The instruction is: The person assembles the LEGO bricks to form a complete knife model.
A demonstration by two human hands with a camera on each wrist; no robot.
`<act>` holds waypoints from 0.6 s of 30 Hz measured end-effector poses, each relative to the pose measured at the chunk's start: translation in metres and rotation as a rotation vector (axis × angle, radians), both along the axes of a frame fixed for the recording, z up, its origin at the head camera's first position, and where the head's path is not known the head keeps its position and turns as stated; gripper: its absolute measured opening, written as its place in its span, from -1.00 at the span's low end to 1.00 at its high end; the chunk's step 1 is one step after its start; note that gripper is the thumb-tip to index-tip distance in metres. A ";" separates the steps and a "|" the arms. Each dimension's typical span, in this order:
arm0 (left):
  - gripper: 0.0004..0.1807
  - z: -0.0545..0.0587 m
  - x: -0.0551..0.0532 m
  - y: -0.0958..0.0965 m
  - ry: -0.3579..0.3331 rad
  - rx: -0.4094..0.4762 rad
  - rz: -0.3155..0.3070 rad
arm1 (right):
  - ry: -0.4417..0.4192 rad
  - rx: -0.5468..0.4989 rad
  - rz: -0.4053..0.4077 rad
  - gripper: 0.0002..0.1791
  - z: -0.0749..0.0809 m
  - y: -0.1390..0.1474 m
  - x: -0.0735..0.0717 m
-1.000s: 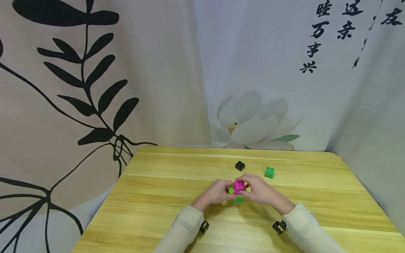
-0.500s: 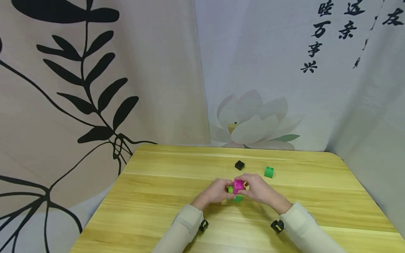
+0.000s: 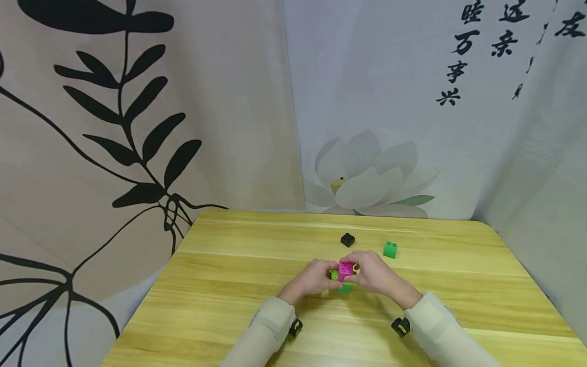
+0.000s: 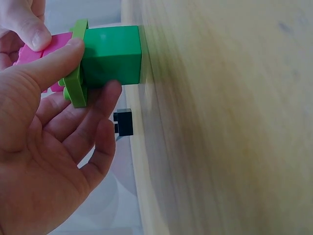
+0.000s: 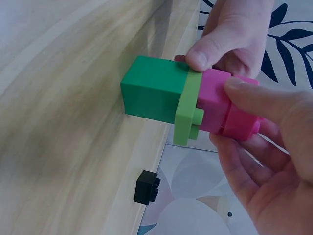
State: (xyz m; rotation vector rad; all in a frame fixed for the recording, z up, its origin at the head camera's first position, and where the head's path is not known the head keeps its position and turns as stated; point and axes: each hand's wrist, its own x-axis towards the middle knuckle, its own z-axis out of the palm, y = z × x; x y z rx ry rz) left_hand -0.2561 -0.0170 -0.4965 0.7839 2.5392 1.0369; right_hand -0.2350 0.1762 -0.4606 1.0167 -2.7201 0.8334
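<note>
A small stack of toy building bricks stands on the table between both hands. At its bottom is a green brick [image 5: 151, 88], with a lime-green plate [image 5: 185, 117] above it. Two pink bricks [image 3: 346, 271] top the stack, a thin seam between them in the right wrist view. My left hand [image 3: 314, 278] pinches the lime-green plate between thumb and fingers. From the other side my right hand [image 3: 378, 275] grips the upper pink brick, its thumb [image 5: 254, 98] on the near face. The hands cover parts of the stack in the head view.
Beyond the hands, a black brick [image 3: 347, 239] lies on the wooden table [image 3: 257, 234]. A separate green brick [image 3: 390, 250] is to its right. Printed curtains [image 3: 238, 102] hang behind the table's far edge and along its right side.
My right wrist has shifted very slightly left. Both hands keep their hold on the stack, and the loose bricks stay where they were.
</note>
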 end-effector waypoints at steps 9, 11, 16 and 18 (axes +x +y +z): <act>-0.71 -0.001 0.000 -0.001 -0.008 0.024 -0.008 | -0.022 0.007 -0.014 -0.60 0.000 0.001 -0.002; -0.71 -0.002 0.000 -0.001 -0.015 0.025 -0.009 | -0.038 0.002 -0.022 -0.60 0.000 0.001 -0.002; -0.71 -0.001 0.000 -0.001 -0.022 0.021 -0.007 | -0.058 0.002 -0.040 -0.59 0.000 0.001 -0.004; -0.71 -0.001 0.000 -0.001 -0.018 0.020 -0.006 | -0.063 0.003 -0.048 -0.59 0.001 0.001 -0.004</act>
